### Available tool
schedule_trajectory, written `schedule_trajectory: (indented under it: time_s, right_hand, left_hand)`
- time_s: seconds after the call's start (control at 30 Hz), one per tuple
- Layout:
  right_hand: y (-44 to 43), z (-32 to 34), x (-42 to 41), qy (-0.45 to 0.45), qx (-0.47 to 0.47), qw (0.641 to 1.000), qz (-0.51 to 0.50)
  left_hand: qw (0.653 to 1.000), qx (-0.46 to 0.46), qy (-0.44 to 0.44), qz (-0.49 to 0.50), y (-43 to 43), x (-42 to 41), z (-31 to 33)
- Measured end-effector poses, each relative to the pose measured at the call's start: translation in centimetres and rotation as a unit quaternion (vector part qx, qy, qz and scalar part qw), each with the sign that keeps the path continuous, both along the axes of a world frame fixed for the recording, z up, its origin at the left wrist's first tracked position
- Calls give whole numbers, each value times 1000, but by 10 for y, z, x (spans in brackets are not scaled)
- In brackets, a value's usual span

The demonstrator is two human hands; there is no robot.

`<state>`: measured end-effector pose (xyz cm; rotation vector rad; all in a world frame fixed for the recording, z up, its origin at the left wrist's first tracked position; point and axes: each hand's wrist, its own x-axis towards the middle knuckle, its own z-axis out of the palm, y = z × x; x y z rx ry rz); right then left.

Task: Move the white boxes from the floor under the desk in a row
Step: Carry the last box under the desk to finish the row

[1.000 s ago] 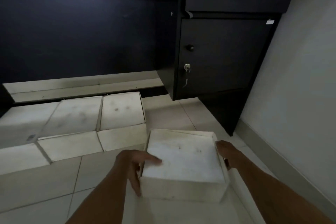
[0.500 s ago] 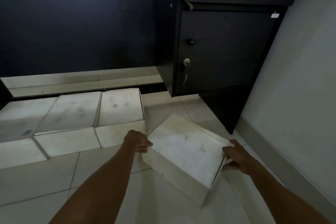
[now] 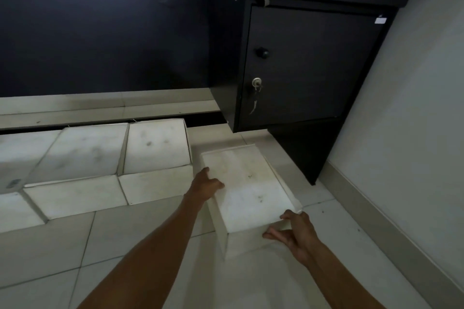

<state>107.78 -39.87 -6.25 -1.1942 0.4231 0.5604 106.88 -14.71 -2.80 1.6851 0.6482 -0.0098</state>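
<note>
Since half a second ago the box (image 3: pixel 247 184) has turned from a diagonal to stand nearly parallel with the row (image 3: pixel 105 158), and it sits further up the frame, closer to the cabinet (image 3: pixel 308 65). The left hand (image 3: pixel 206 187) has moved from the near-left corner to the left edge, fingers curled over the top rim. The right hand (image 3: pixel 292 232) has shifted from the right edge to the near-right corner, fingers spread flat against the front face; neither hand is closed round anything.

The box lies on the floor (image 3: pixel 125 246) at centre frame, just right of the row, a narrow gap between them. It is flat, rectangular, white card, scuffed with grey smudges. The floor is pale glossy tile with thin joints; the cabinet is matt black with a round knob (image 3: pixel 262 52) and a metal lock (image 3: pixel 256 82).
</note>
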Motion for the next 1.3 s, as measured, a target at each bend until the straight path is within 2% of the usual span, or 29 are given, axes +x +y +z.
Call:
schedule_trajectory:
  time_s: [0.1, 0.2, 0.23, 0.27, 0.4, 0.5, 0.57, 0.73, 0.9, 1.1, 1.2, 1.3]
  right_hand:
    - [22, 0, 13, 6, 15, 1000, 19]
    - [51, -2, 29, 1, 33, 999, 27]
    - [62, -2, 34, 1, 39, 999, 23]
    - [74, -3, 39, 2, 46, 999, 20]
    - [116, -1, 60, -13, 63, 998, -4]
    - [136, 3, 80, -32, 45, 998, -1]
    - [146, 5, 93, -45, 55, 997, 9]
    - [165, 3, 120, -41, 62, 997, 8]
    - [178, 0, 143, -51, 90, 994, 28]
    - [182, -1, 153, -63, 62, 995, 40]
    - [178, 4, 148, -67, 41, 996, 30]
    - [185, 4, 121, -50, -54, 997, 38]
  left_hand:
    - [979, 200, -16, -11, -1, -6, -6]
    - [882, 470, -23, -24, 19, -17, -15]
    - [858, 513, -16, -16, 29, -19, -16]
    - [850, 526, 5, -5, 40, -22, -18]
    - [878, 459, 119, 60, 79, -38, -31]
    - [878, 441, 155, 103, 102, -51, -39]
    - [884, 417, 157, 143, 114, -54, -41]
    - [898, 393, 101, 171, 122, -49, -47]
    - [883, 406, 135, 191, 126, -36, -48]
    - [860, 431, 172, 210, 124, -24, -51]
    - [868, 424, 179, 189, 126, -23, -48]
    - [879, 424, 167, 138, 128, -40, -46]
